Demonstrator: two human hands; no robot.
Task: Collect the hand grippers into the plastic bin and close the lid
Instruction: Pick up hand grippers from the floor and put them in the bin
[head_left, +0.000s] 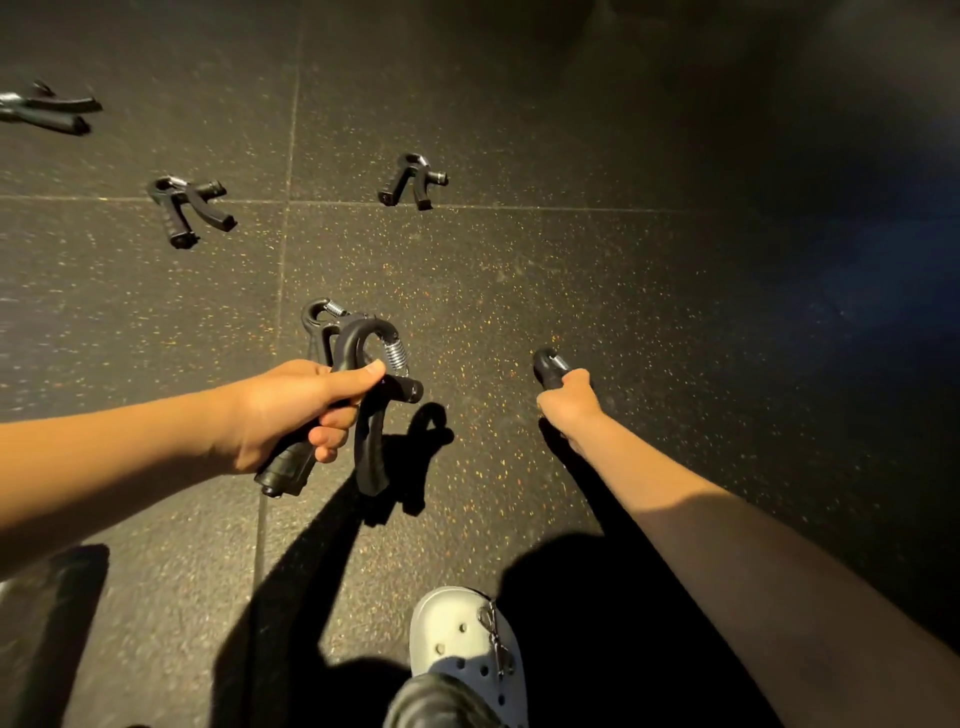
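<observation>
In your left hand (291, 410), curled fingers grip two bunched hand grippers (370, 447) (springs above the thumb); your right hand (569, 400) seems clenched round another gripper (545, 365). Well beyond both sets of fingertips, three floor grippers (174, 221) lie apart.

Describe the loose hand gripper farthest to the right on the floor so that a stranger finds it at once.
On the dark speckled floor, two pale seams cross ahead of the left hand. Just right of that crossing, at the horizontal seam, lies the black hand gripper. It is the only loose one right of the vertical seam; the two others lie left.
</observation>
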